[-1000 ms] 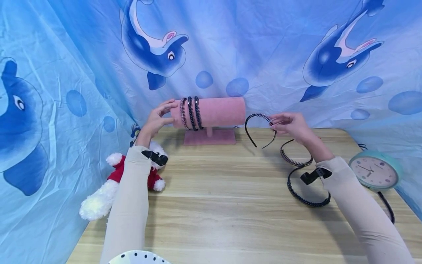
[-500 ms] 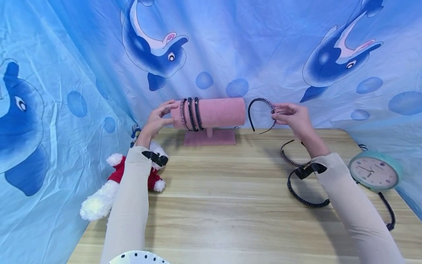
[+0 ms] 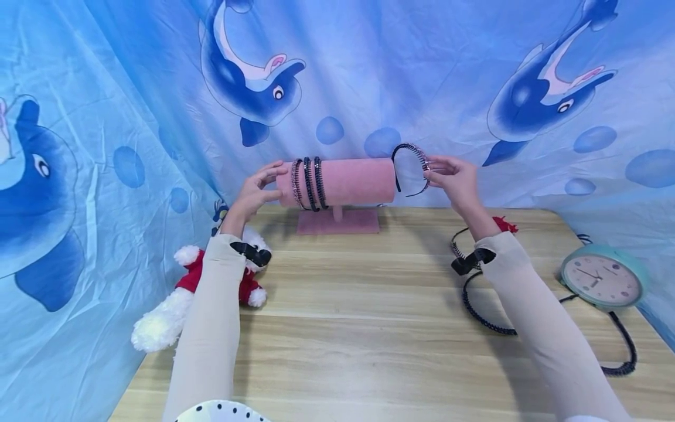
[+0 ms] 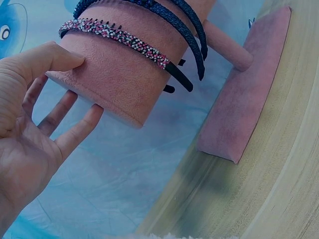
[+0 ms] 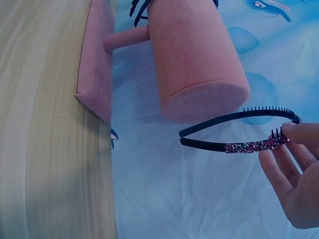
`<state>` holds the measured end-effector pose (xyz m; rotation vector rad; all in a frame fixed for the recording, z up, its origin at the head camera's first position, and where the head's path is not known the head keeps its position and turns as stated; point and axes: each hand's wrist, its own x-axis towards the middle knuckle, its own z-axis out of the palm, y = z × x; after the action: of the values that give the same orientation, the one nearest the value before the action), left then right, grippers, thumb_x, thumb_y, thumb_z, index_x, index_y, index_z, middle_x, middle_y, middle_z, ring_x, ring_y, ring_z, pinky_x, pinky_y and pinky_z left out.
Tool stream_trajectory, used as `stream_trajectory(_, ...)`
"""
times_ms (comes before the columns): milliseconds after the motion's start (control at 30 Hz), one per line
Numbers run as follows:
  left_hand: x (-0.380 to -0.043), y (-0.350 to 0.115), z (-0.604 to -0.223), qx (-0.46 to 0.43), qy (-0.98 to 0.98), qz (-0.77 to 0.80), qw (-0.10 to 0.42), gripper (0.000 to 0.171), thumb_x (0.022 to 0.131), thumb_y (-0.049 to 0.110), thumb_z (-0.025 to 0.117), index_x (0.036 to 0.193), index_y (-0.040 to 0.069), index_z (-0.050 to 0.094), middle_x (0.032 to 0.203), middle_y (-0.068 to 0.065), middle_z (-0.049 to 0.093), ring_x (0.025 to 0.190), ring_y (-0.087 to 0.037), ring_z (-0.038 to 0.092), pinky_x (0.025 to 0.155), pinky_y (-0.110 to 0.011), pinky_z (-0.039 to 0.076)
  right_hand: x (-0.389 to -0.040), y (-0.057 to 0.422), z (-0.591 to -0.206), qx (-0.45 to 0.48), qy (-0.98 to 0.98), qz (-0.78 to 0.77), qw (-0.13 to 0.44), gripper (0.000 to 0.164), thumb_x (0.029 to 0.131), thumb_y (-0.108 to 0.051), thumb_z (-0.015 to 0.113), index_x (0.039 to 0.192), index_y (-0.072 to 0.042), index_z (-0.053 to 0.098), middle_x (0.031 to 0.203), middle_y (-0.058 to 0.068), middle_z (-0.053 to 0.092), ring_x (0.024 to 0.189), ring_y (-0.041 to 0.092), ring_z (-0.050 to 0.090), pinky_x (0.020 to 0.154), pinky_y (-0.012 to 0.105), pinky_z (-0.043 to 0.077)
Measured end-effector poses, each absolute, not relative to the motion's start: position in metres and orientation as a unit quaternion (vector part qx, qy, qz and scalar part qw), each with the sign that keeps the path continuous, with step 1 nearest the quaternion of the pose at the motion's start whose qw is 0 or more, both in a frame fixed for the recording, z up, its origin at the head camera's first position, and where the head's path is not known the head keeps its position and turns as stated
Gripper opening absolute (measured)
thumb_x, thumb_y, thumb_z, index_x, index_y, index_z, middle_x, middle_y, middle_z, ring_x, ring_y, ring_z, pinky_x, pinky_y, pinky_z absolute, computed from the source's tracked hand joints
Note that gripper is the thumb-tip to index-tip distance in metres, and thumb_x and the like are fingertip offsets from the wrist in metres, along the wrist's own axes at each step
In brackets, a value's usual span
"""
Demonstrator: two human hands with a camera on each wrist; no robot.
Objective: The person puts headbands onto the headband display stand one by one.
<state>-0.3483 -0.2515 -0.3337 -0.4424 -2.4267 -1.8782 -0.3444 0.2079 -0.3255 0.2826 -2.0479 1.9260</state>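
Observation:
A pink padded headband stand, a horizontal roll on a flat base, stands at the back of the table. Three glittery toothed headbands circle its left part. My left hand grips the roll's left end, thumb on top and fingers around the edge in the left wrist view. Beside the right end, my right hand pinches another headband, black with pink and white sparkles. Its two tips point toward the table edge side in the right wrist view, and its arch overlaps the roll's end in the head view.
More dark headbands lie on the wooden table at right, partly under my right forearm. A teal clock stands at the right edge, a red object behind my wrist. A white plush toy in red lies left.
My right hand has lifted the headband from low near the table and brought it left, up to the roll's right end. The left hand has stayed on the stand.

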Motion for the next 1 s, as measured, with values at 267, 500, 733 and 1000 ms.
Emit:
stream_trajectory(267, -0.349, -0.251, -0.335, -0.143, -0.783, -0.605, 0.022, 0.058, 0.087, -0.010, 0.068, 0.143, 0.001, 0.055, 0.164, 0.005, 0.036, 0.145, -0.025, 0.041, 0.091, -0.016, 0.052, -0.360, 0.194, -0.332, 0.120, -0.744, 0.626, 0.201, 0.034, 0.088, 0.000, 0.076, 0.122, 0.000, 0.072, 0.098, 0.003, 0.078, 0.084, 0.006, 0.073, 0.074, 0.017, 0.061)
stream_trajectory(500, -0.350, -0.251, -0.336, -0.143, -0.786, -0.601, 0.024, 0.059, 0.087, -0.009, 0.068, 0.143, 0.002, 0.056, 0.164, 0.005, 0.036, 0.145, -0.026, 0.041, 0.094, -0.018, 0.051, -0.364, 0.181, -0.339, 0.140, -0.759, 0.608, 0.187, 0.033, 0.087, 0.005, 0.075, 0.120, 0.004, 0.072, 0.105, 0.018, 0.077, 0.082, 0.008, 0.074, 0.071, 0.016, 0.060)
stream_trajectory(733, -0.350, -0.251, -0.335, -0.143, -0.788, -0.599, 0.026, 0.059, 0.086, -0.010, 0.068, 0.143, 0.002, 0.056, 0.165, 0.004, 0.036, 0.145, -0.027, 0.041, 0.095, -0.019, 0.052, -0.361, 0.169, -0.347, 0.136, -0.742, 0.639, 0.150, 0.034, 0.086, 0.006, 0.075, 0.120, 0.005, 0.072, 0.095, 0.012, 0.079, 0.077, 0.005, 0.073, 0.070, 0.027, 0.064)
stream_trajectory(1000, -0.349, -0.251, -0.334, -0.142, -0.785, -0.603, 0.023, 0.059, 0.087, -0.010, 0.067, 0.144, 0.001, 0.055, 0.165, 0.004, 0.034, 0.147, -0.027, 0.039, 0.090, -0.016, 0.052, -0.354, 0.155, -0.353, 0.125, -0.728, 0.655, 0.158, 0.037, 0.086, 0.002, 0.077, 0.122, 0.004, 0.070, 0.088, 0.003, 0.077, 0.074, 0.004, 0.071, 0.069, 0.032, 0.064)
